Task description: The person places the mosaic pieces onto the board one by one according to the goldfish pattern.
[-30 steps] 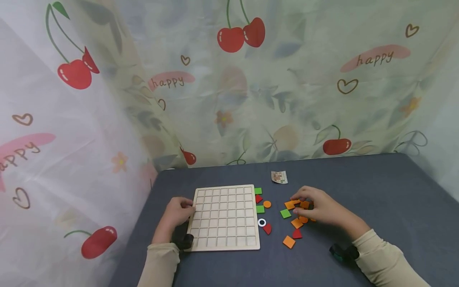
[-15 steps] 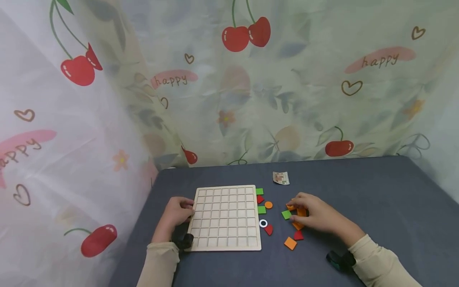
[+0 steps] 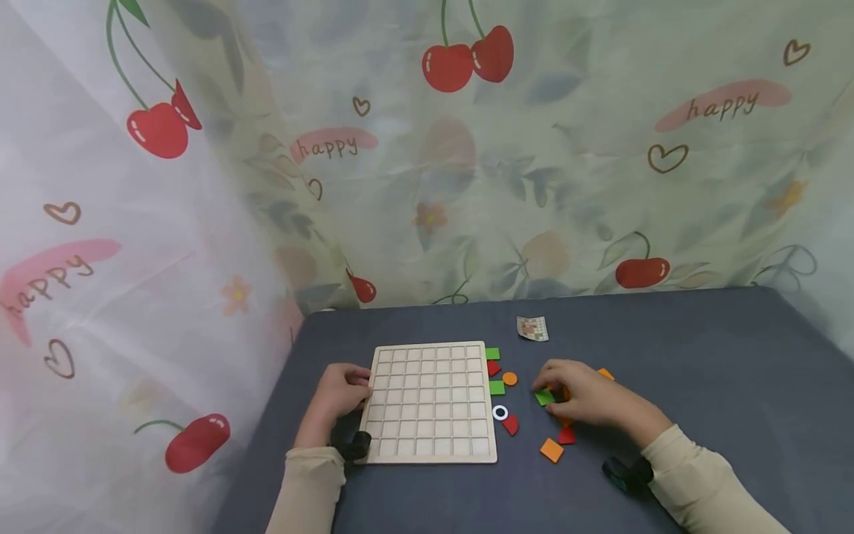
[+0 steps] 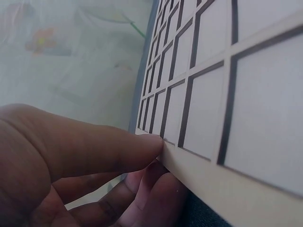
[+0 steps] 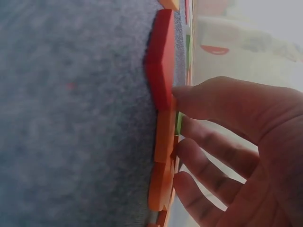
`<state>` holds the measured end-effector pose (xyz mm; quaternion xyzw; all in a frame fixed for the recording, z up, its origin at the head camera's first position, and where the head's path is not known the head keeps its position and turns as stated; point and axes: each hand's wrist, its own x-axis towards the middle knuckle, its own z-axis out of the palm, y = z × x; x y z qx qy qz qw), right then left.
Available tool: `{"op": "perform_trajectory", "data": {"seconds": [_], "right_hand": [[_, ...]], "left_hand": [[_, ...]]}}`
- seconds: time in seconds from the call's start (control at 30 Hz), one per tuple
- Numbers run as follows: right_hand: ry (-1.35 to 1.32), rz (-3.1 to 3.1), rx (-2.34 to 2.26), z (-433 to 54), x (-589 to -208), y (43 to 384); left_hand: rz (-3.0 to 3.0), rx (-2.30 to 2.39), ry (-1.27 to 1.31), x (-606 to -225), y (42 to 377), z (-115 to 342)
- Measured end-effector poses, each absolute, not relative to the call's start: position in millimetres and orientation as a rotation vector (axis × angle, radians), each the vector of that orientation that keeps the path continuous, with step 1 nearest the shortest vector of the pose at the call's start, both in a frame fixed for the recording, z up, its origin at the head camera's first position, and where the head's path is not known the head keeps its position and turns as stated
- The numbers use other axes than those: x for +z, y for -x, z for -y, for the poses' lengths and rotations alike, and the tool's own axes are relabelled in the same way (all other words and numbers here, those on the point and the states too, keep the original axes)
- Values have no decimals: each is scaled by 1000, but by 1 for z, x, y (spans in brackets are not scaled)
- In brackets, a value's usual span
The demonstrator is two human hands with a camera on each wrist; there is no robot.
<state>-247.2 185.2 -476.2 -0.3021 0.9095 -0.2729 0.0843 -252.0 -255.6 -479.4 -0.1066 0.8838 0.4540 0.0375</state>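
Head view, right of centre: right hand (image 3: 580, 391) has the green square (image 3: 544, 398) at its fingertips, pinched or not unclear; left hand (image 3: 339, 391), left of centre, pinches the board (image 3: 430, 404)

In the head view the light is soft and even, and the counter (image 3: 454, 497) looks rather dim; a faint shadow lies below the right grip (image 3: 587, 391). In the right wrist view, the cloth (image 5: 251, 47) beyond this grip is washed out by brightness. Behind the left grip (image 4: 80, 151), the cloth is blurred and hazy.
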Motion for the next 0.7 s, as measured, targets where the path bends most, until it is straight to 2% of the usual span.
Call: {"op": "perform_trajectory", "data": {"seconds": [0.43,0.7], "right_hand": [[924,-2714,-830,-180,-472,250],[953,-2756,-901,-154,-466,261]], "left_hand": [[-2723,1394,341,-479,253,253],[-2721,1409,343,-481,253,254]]}}
